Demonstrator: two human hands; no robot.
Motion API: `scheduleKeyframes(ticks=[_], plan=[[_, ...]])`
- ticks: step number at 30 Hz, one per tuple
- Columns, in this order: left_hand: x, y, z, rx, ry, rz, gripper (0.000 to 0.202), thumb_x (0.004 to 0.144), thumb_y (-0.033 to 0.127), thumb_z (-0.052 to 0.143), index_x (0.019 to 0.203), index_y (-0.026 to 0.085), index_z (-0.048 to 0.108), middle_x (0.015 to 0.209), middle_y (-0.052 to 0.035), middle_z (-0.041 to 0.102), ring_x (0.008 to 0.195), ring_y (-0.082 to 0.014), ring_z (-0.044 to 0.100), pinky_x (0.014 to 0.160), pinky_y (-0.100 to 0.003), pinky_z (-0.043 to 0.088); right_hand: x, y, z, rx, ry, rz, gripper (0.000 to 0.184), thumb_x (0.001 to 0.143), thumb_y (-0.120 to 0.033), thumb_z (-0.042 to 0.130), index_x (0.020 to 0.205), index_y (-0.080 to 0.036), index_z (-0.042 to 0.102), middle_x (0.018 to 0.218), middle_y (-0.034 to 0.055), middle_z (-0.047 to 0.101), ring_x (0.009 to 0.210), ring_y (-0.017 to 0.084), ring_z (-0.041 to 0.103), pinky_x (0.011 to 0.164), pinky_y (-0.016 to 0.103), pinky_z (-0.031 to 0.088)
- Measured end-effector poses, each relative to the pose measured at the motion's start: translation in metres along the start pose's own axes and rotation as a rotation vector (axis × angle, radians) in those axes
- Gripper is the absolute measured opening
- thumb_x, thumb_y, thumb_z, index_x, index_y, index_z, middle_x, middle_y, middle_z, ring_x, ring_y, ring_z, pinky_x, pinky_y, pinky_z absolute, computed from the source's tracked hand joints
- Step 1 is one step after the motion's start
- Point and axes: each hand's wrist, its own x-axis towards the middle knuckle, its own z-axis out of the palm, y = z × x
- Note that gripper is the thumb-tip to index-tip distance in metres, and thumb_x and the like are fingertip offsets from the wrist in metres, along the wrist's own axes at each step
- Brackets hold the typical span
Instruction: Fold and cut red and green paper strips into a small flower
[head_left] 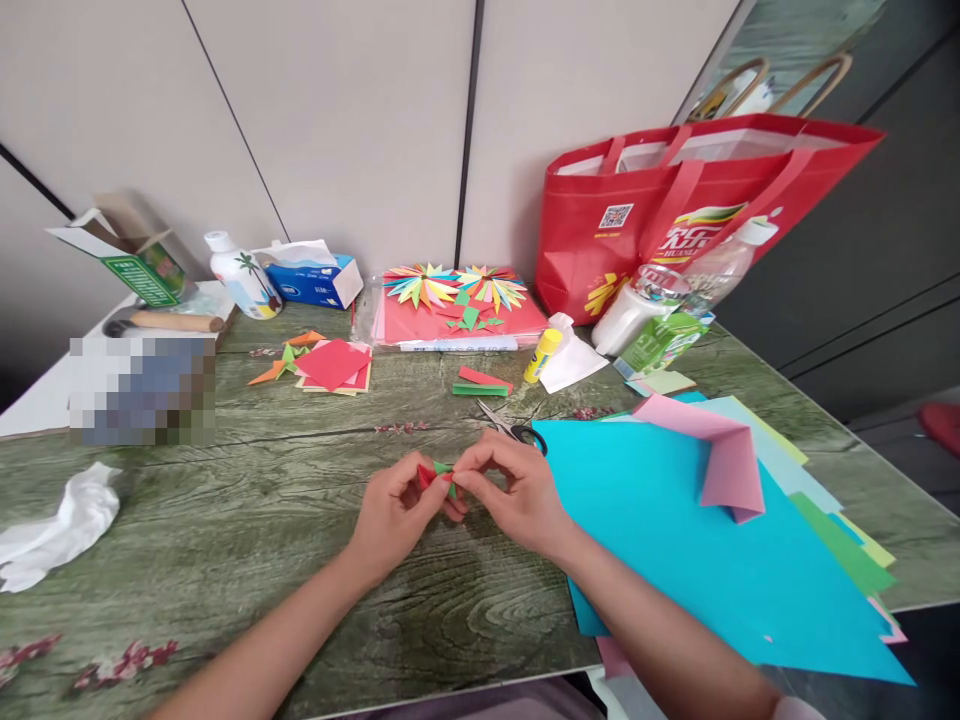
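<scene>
A small piece of folded red and green paper (pixel 444 468) is pinched between both hands above the table. My left hand (pixel 397 505) grips it from the left with thumb and fingers closed. On the other side, my right hand (pixel 514 490) pinches its right edge with thumb and forefinger. Fingers hide much of its shape. Just behind my right hand lie scissors (pixel 510 425) with black handles, partly covered by it. Farther back are folded red and green paper strips (pixel 481 386) and a yellow glue stick (pixel 541 356).
Blue paper sheets (pixel 645 530) cover the right side, a folded pink sheet (pixel 731 455) on top. Square papers (pixel 335 365), paper pinwheel shapes (pixel 421 284) and a blue tissue pack (pixel 311 275) lie behind. A red bag (pixel 585 215) stands back right; a crumpled tissue (pixel 64 530) lies left.
</scene>
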Motion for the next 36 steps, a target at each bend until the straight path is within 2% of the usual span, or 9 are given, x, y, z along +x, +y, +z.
scheduleKeyframes(ticks=[6,9,12,15,17,21,27,32,36], plan=[[0.0,-0.001,0.0,-0.17,-0.098,-0.052,0.022,0.08,0.027,0.053,0.064,0.019,0.041,0.056,0.0025,0.062,0.048,-0.0162,0.064,0.048,-0.029,0.052,-0.001,-0.002,-0.001,0.097,-0.041,0.046,0.004,0.078,-0.023,0.057,0.078,-0.019,0.056,0.061,-0.0018,0.058,0.056,0.011,0.055,0.059,0.026,0.045],[0.0,0.004,-0.001,-0.162,-0.116,-0.067,0.024,0.078,0.028,0.056,0.063,0.018,0.04,0.056,0.002,0.061,0.049,-0.0168,0.064,0.049,-0.029,0.052,-0.001,-0.004,-0.003,0.222,-0.092,0.097,0.018,0.078,-0.022,0.057,0.095,-0.021,0.049,0.06,-0.0044,0.058,0.054,0.011,0.058,0.06,0.026,0.047],[0.002,0.009,-0.003,-0.137,-0.137,-0.075,0.027,0.074,0.028,0.061,0.06,0.018,0.04,0.055,0.0013,0.061,0.05,-0.017,0.064,0.05,-0.028,0.052,0.0,-0.005,-0.006,0.202,-0.119,0.099,0.015,0.078,-0.022,0.057,0.091,-0.02,0.05,0.059,-0.0037,0.059,0.054,0.012,0.058,0.06,0.026,0.047],[0.005,0.007,-0.005,-0.147,-0.152,-0.088,0.017,0.07,0.023,0.065,0.075,0.016,0.05,0.053,0.0023,0.062,0.049,-0.0158,0.063,0.05,-0.027,0.052,0.002,-0.006,-0.008,0.159,-0.13,0.086,0.011,0.077,-0.022,0.058,0.087,-0.019,0.053,0.061,-0.0018,0.061,0.056,0.012,0.058,0.06,0.025,0.047],[0.006,0.004,-0.007,-0.17,-0.144,-0.097,0.019,0.069,0.02,0.067,0.083,0.015,0.055,0.056,0.0017,0.062,0.049,-0.0149,0.062,0.05,-0.027,0.052,0.002,-0.007,-0.008,0.156,-0.15,0.086,0.009,0.078,-0.023,0.057,0.086,-0.019,0.053,0.062,-0.0011,0.061,0.058,0.012,0.058,0.059,0.025,0.046],[0.006,0.002,-0.007,-0.223,-0.093,-0.09,0.019,0.067,0.021,0.068,0.057,0.013,0.053,0.07,-0.0017,0.061,0.053,-0.0136,0.06,0.048,-0.026,0.051,0.001,-0.005,-0.006,0.188,-0.155,0.102,0.009,0.078,-0.025,0.057,0.08,-0.019,0.051,0.063,-0.0009,0.06,0.06,0.012,0.058,0.058,0.025,0.046],[0.004,0.005,-0.004,-0.267,-0.051,-0.052,0.016,0.069,0.022,0.066,0.057,0.013,0.058,0.058,0.0006,0.054,0.053,-0.0126,0.056,0.053,-0.026,0.047,0.001,-0.001,-0.003,0.264,-0.157,0.147,0.01,0.077,-0.027,0.059,0.078,-0.019,0.052,0.066,-0.001,0.06,0.063,0.012,0.059,0.06,0.025,0.048],[0.004,0.003,-0.003,-0.318,-0.018,-0.064,0.018,0.068,0.021,0.066,0.055,0.013,0.057,0.058,0.0007,0.054,0.053,-0.0114,0.053,0.054,-0.025,0.043,0.0,0.0,0.0,0.302,-0.196,0.18,0.011,0.077,-0.024,0.058,0.085,-0.019,0.052,0.067,-0.0012,0.06,0.063,0.013,0.062,0.062,0.027,0.05],[0.005,0.0,-0.003,-0.302,0.038,-0.092,0.017,0.066,0.019,0.068,0.054,0.013,0.057,0.061,0.0006,0.056,0.055,-0.0103,0.052,0.056,-0.023,0.043,-0.001,0.004,0.003,0.307,-0.142,0.235,0.023,0.069,-0.023,0.065,0.088,-0.019,0.052,0.072,-0.001,0.061,0.064,0.013,0.063,0.064,0.028,0.051]])
